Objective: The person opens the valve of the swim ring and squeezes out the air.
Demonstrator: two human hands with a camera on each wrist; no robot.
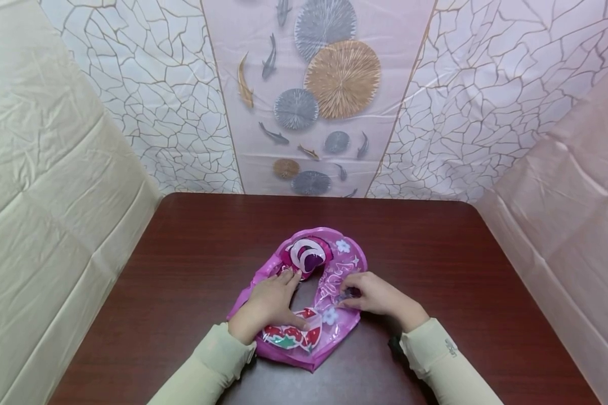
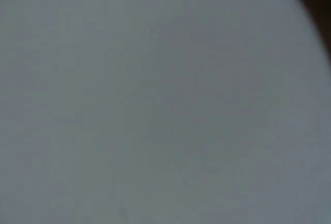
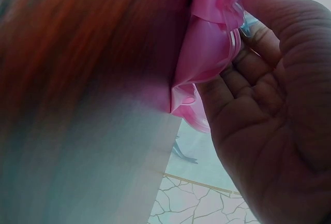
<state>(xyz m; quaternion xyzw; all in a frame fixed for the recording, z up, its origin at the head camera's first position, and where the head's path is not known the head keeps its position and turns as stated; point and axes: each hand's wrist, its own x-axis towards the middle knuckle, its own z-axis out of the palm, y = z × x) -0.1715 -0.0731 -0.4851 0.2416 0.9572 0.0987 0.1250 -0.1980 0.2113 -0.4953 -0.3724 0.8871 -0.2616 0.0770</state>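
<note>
A limp pink inflatable swim ring [image 1: 311,236], printed with strawberries, flowers and a cartoon figure, lies on the table. My left hand [image 1: 268,301] rests on its left side, fingers extended and thumb reaching over the strawberry print. On the right side, my right hand [image 1: 377,293] pinches the ring with thumb and curled fingers, and a small dark purple bit shows between them. The right wrist view has pink vinyl [image 3: 207,50] at the fingers of that hand [image 3: 264,100]; a small clear bluish piece sits there too. Something pale and blurred fills most of the left wrist view.
The ring lies toward the near middle of a dark reddish-brown table [image 1: 192,253] with rounded far corners. A patterned cloth [image 1: 182,112] hangs behind it, and pale cloth walls [image 1: 56,197] stand on both sides.
</note>
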